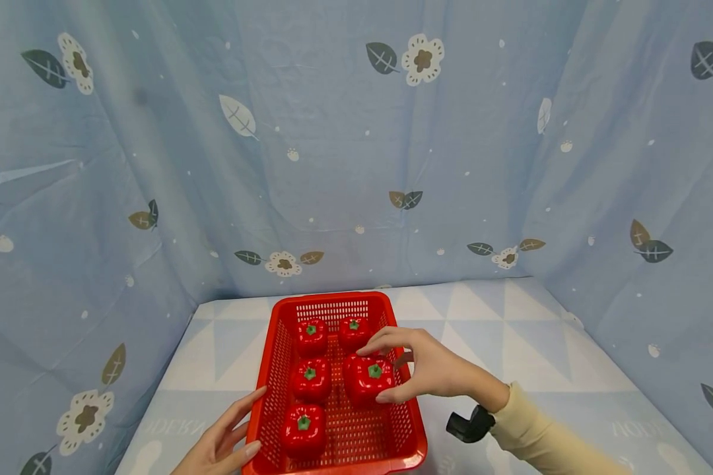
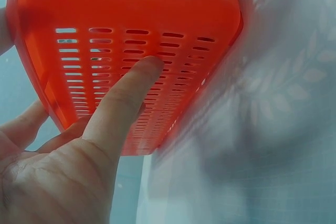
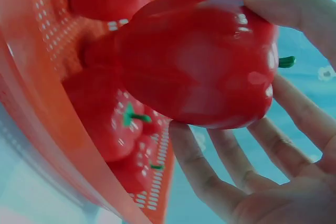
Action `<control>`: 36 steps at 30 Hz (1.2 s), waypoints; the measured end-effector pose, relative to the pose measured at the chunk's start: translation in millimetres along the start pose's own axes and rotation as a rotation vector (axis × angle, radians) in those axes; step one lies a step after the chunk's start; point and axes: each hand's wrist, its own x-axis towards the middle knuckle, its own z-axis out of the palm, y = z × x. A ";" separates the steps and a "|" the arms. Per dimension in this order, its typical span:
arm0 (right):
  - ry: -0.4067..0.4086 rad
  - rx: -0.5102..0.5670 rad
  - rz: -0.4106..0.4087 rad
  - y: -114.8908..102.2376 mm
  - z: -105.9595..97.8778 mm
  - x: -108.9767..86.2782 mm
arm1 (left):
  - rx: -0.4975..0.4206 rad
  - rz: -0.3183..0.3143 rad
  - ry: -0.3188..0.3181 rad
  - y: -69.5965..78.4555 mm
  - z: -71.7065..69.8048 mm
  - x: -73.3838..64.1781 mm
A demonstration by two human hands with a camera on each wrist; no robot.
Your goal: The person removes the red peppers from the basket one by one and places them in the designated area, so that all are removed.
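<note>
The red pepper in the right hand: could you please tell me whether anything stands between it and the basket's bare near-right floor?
Nothing visible does: in the head view, the red pepper in the right hand borders bare basket floor; the other peppers stand left or beyond.

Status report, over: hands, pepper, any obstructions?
Left hand touching basket. Right hand gripping red pepper, higher than four other peppers in basket. No obstruction visible.
</note>
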 end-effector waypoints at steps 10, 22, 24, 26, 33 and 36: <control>0.138 0.002 -0.034 -5.2 -38.8 3.5 | -0.021 -0.010 -0.005 -2.1 -2.0 -0.4; 0.244 -0.017 0.027 7.9 -75.6 7.0 | -0.012 0.006 0.006 -1.9 -0.5 -1.2; 0.264 -0.033 0.043 14.1 -79.5 7.0 | -0.009 0.006 0.009 -1.8 -0.4 -1.0; 0.287 -0.043 0.060 19.9 -83.0 6.7 | -0.008 0.005 0.011 -1.8 -0.4 -0.8; 0.376 -0.026 0.136 34.9 -93.1 4.9 | -0.004 0.004 0.012 -2.5 -0.7 0.1; 0.410 0.021 0.179 40.1 -96.0 5.1 | -0.001 0.006 0.013 -2.9 -1.1 0.5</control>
